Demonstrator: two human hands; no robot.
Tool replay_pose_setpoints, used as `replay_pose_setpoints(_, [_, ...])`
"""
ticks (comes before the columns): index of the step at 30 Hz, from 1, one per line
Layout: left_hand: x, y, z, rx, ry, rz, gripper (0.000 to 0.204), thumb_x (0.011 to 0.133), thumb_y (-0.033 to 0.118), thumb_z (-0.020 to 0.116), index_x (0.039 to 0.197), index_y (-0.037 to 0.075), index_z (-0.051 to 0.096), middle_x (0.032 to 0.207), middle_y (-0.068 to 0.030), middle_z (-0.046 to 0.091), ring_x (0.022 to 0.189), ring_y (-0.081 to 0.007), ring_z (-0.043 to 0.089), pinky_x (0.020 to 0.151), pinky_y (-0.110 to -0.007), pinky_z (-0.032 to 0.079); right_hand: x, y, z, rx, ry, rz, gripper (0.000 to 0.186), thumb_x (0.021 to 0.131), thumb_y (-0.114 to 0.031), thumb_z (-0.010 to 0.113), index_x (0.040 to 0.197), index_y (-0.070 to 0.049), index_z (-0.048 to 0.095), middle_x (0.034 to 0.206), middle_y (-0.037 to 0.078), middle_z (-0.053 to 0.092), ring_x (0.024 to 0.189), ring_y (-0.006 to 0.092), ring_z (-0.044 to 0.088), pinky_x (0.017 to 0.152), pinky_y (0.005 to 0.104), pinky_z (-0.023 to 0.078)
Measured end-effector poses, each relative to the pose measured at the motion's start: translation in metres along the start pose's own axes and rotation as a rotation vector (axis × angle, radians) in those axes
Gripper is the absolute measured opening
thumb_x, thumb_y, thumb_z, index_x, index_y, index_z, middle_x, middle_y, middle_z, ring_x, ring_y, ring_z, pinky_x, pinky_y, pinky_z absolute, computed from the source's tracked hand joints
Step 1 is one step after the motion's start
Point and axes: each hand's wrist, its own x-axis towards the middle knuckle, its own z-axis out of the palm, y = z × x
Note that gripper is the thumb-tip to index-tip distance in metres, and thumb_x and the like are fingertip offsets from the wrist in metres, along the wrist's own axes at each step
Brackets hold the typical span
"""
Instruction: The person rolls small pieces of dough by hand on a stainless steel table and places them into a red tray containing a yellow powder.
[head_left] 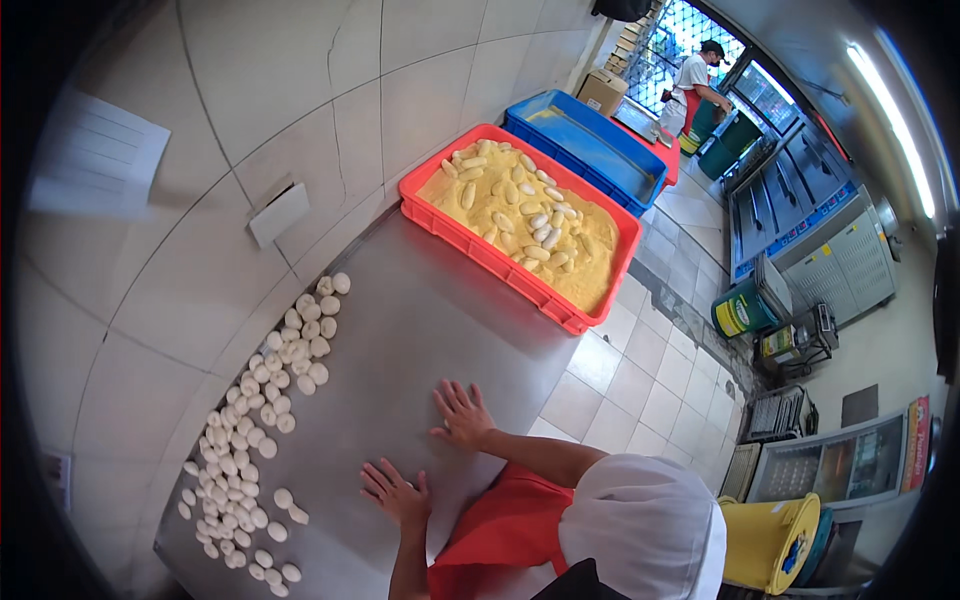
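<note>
My left hand (398, 497) is held low over the grey metal table (400, 300), palm down with the fingers spread. Farther right, my right hand (464, 417) is in the same pose, its fingers stretched apart. Neither shows anything gripped; what lies under the palms, if anything, is hidden. To the left of my hands, many small round white dough balls (240, 440) lie along the wall side of the table. At the table's far end stands a red tray (480, 265) of yellow crumbs or flour, with oblong pale dough pieces (510, 190) on top.
Behind the red tray is a blue tray (590, 150). A person (690, 90) in a red apron works at the back near green bins (728, 145). Ovens (795, 200) line the right side. A yellow bucket (770, 540) stands at lower right. A tiled wall (290, 100) borders the table.
</note>
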Motion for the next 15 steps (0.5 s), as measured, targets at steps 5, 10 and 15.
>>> replay_pose_setpoints(5, [0.092, 0.013, -0.033, 0.043, -0.061, -0.091, 0.097, 0.090, 0.064, 0.050, 0.157, 0.002, 0.017, 0.163, -0.0280, 0.010, 0.152, -0.0433, 0.005, 0.118, -0.064, 0.005, 0.129, -0.031, -0.060, 0.001, -0.103, -0.007, 0.080, 0.096, -0.070, 0.029, 0.159, -0.021, 0.020, 0.166, 0.018, 0.009, 0.152, 0.0392, 0.012, 0.118, 0.0654, 0.009])
replay_pose_setpoints(10, [0.182, -0.002, -0.005, 0.031, 0.299, -0.233, 0.097, 0.092, 0.068, 0.044, 0.157, 0.002, 0.015, 0.164, -0.0262, 0.008, 0.153, -0.0399, 0.003, 0.118, -0.064, 0.006, 0.213, -0.034, -0.048, 0.092, 0.042, -0.022, 0.077, 0.097, -0.067, 0.031, 0.157, -0.020, 0.028, 0.165, 0.018, 0.014, 0.151, 0.0383, 0.014, 0.119, 0.0629, 0.011])
replay_pose_setpoints(15, [0.111, 0.016, 0.008, 0.057, 0.116, -0.115, 0.092, 0.093, 0.065, 0.046, 0.155, 0.001, 0.023, 0.161, -0.0256, 0.017, 0.151, -0.0402, 0.010, 0.119, -0.060, 0.011, 0.141, -0.021, -0.036, 0.118, 0.038, 0.009, 0.070, 0.099, -0.060, 0.036, 0.154, -0.016, 0.035, 0.163, 0.019, 0.018, 0.151, 0.0360, 0.017, 0.120, 0.0585, 0.013])
